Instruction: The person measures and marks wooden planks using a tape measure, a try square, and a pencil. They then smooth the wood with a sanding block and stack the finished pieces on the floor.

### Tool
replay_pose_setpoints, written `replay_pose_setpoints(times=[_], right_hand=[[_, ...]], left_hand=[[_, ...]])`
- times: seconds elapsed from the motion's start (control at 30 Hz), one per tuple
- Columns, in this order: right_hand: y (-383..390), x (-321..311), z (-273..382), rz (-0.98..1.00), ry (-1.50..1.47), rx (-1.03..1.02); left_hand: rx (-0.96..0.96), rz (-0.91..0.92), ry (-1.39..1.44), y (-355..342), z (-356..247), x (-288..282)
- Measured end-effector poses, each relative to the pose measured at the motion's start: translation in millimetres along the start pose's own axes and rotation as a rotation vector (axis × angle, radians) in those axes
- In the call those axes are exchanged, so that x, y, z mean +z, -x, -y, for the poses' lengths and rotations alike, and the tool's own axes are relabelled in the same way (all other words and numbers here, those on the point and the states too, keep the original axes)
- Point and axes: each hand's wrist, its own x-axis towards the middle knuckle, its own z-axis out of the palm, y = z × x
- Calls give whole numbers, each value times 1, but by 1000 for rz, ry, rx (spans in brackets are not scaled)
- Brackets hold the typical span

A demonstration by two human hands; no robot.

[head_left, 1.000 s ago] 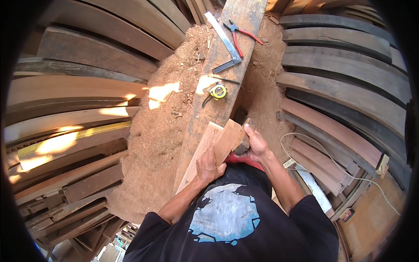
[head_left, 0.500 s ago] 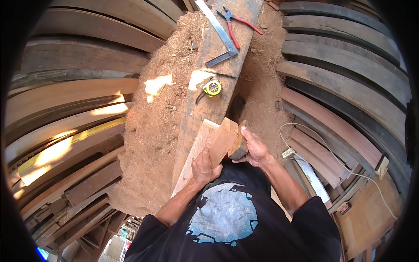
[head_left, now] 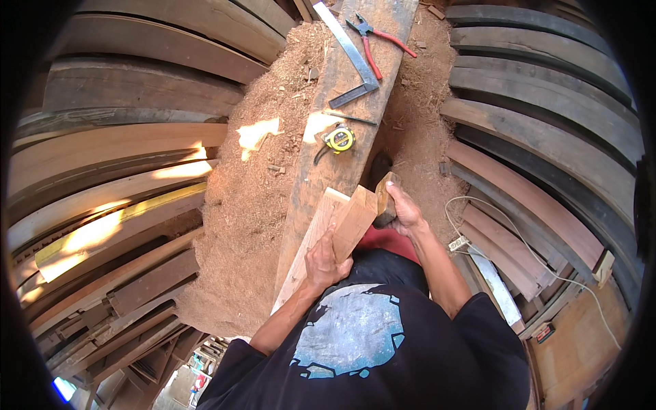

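Note:
My left hand (head_left: 325, 262) is wrapped over a short reddish wooden piece (head_left: 354, 219), resting against a paler board (head_left: 305, 254) that lies along the wooden plank bench (head_left: 320, 171). In my right hand (head_left: 405, 210) is a darker small wooden block (head_left: 383, 198), gripped with thumb on top, just right of the reddish piece's end. Farther up the bench lie a yellow tape measure (head_left: 341, 139), a thin dark rod (head_left: 348, 117), a metal try square (head_left: 345, 48) with a dark handle and red-handled pliers (head_left: 398, 44).
Stacked boards (head_left: 116, 139) line the left; more planks (head_left: 526, 106) line the right. Sawdust (head_left: 239, 225) covers the floor around the bench. A white cable (head_left: 509, 225) with a power socket (head_left: 458, 243) runs over the right-hand boards.
My right hand has moved slightly up and away from my body with the dark block, exposing more red behind it since half a second ago. My left hand keeps its grip.

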Motion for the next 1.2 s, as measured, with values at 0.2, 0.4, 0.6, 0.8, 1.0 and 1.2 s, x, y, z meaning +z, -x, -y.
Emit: replay_pose_setpoints(times=[0.2, 0.4, 0.6, 0.8, 1.0, 1.2], right_hand=[[33, 25, -7, -85, 61, -209], [57, 39, -26, -116, 185, -695], [51, 52, -76, -293, 479, -974], [66, 90, -171, -340, 615, -1107], [82, 117, -316, -296, 663, -1104], [49, 112, -261, -514, 584, -1299]], left_hand=[[-11, -12, 11, 5, 2, 3], [-57, 33, 8, 11, 3, -2], [-36, -16, 113, 10, -1, -13], [-13, 195, 273, 61, 82, -28], [-54, -31, 0, 168, 102, -21], [2, -49, -71, 175, 101, -21]])
